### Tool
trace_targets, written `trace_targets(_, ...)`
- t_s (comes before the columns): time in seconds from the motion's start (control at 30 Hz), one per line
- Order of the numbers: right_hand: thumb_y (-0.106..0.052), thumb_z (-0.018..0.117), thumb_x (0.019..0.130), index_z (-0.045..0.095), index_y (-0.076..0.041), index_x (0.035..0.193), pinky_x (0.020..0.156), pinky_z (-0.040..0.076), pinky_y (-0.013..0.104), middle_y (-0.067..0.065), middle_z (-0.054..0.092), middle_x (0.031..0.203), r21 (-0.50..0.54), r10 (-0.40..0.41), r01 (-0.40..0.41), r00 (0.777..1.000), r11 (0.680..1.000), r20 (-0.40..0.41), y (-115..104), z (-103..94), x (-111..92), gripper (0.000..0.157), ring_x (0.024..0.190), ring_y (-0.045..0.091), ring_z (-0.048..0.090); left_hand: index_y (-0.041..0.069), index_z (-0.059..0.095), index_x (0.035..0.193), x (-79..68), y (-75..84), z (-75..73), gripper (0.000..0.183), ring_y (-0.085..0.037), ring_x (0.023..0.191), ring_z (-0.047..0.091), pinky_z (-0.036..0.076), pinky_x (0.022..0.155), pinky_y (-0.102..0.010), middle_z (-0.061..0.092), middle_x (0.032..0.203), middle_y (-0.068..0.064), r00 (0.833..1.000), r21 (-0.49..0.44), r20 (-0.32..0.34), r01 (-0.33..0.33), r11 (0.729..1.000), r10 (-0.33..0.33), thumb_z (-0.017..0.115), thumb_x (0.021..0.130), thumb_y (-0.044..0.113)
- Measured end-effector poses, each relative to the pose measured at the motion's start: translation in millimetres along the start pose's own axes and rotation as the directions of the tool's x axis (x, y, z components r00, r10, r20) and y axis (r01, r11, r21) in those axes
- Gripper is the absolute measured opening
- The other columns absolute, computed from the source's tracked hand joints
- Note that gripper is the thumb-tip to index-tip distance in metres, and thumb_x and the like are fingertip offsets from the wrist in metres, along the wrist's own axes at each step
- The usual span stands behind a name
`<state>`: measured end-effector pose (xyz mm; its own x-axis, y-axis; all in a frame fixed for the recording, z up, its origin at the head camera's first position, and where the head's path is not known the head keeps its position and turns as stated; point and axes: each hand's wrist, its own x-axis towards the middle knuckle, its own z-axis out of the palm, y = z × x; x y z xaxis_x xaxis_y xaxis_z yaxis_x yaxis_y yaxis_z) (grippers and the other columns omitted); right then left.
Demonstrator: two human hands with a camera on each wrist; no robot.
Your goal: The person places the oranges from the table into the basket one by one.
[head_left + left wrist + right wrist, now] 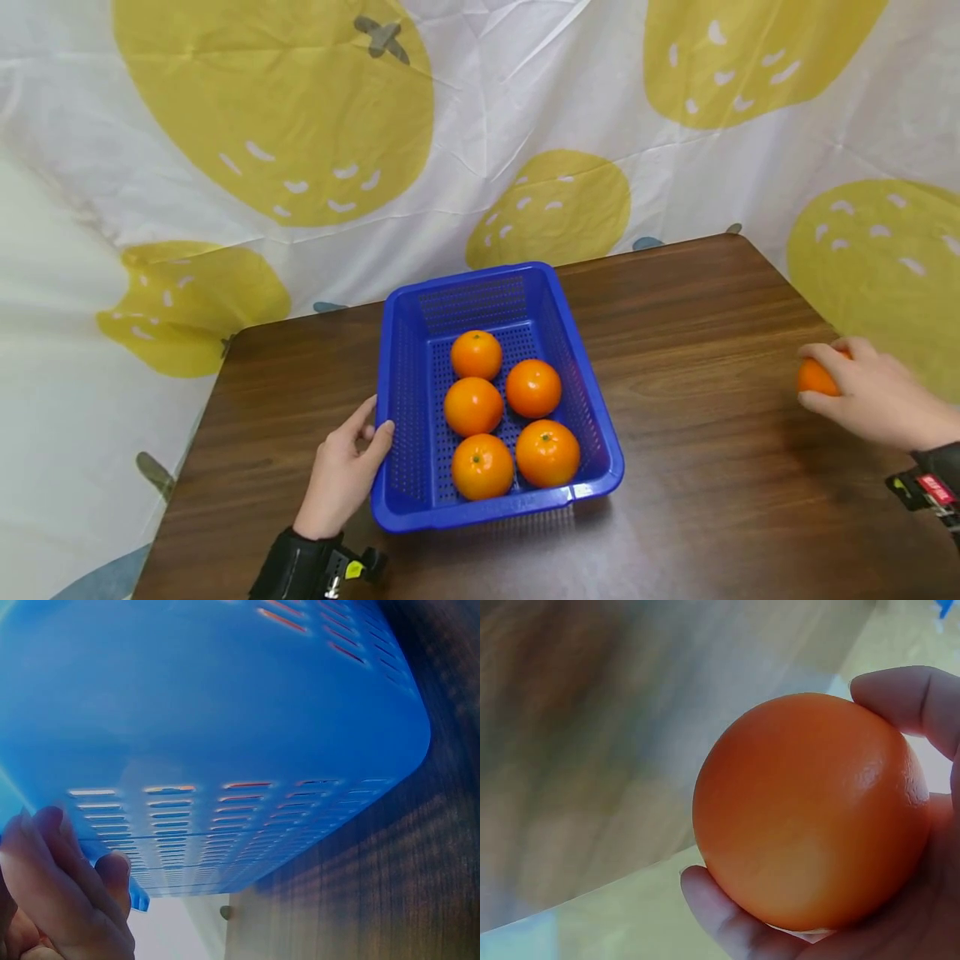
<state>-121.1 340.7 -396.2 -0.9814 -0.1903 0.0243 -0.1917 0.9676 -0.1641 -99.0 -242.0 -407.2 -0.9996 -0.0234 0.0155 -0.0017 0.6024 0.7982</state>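
A blue plastic basket [498, 521] with perforated walls stands on the table, several oranges [474, 407] lying inside it. My left hand [341, 475] grips the basket's left rim, thumb over the top and fingers on the outer side. In the left wrist view those fingers [67, 892] curl against the slotted blue wall [187, 712]. Far to the right, my right hand [873, 396] holds another orange [816, 379] above the table's right side. The right wrist view shows this orange [810, 817] between thumb and fingers.
The brown wooden table [690, 358] extends to both sides of the basket. Behind it hangs a white cloth [480, 92] printed with large yellow fruit. Dark straps with small devices [322, 567] sit on both wrists.
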Motion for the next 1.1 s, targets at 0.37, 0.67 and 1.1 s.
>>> trace_targets(0.37, -0.038, 0.06, 0.085, 0.044, -0.004, 0.129, 0.066, 0.047, 0.054, 0.032, 0.034, 0.12, 0.089, -0.09, 0.088, 0.996, 0.992, 0.013, -54.1, -26.6, 36.2, 0.058, 0.094, 0.05, 0.042, 0.015, 0.043, 0.136, 0.8, 0.8, -0.3, 0.051, -0.016, 0.048, 0.05, 0.044, 0.039, -0.03, 0.059, 0.082, -0.008, 1.0, -0.007, -0.006, -0.013, 1.0, 0.013, 0.054, 0.091, 0.037)
trace_targets(0.67, -0.048, 0.056, 0.086, 0.043, -0.01, 0.131, 0.068, 0.049, 0.052, 0.027, 0.034, 0.122, 0.101, -0.161, 0.162, 0.987, 0.982, -0.014, -96.6, -42.2, 61.4, 0.06, 0.096, 0.045, 0.04, 0.013, 0.043, 0.137, -0.2, 1.5, 0.4, 0.051, -0.015, 0.046, 0.047, 0.042, 0.037, -0.029, 0.058, 0.082, -0.007, 1.0, 0.013, -0.013, -0.012, 1.0, 0.012, 0.054, 0.092, 0.035)
trace_targets(1.1, -0.042, 0.06, 0.085, 0.044, -0.016, 0.131, 0.072, 0.051, 0.05, 0.025, 0.035, 0.122, 0.113, -0.254, 0.257, 0.966, 0.96, -0.036, -144.1, -52.5, 88.6, 0.056, 0.1, 0.043, 0.04, 0.013, 0.042, 0.137, -1.5, 0.6, 0.3, 0.052, -0.014, 0.045, 0.046, 0.041, 0.037, -0.028, 0.058, 0.082, -0.007, 1.0, 0.016, -0.015, 0.004, 1.0, -0.003, 0.053, 0.092, 0.037)
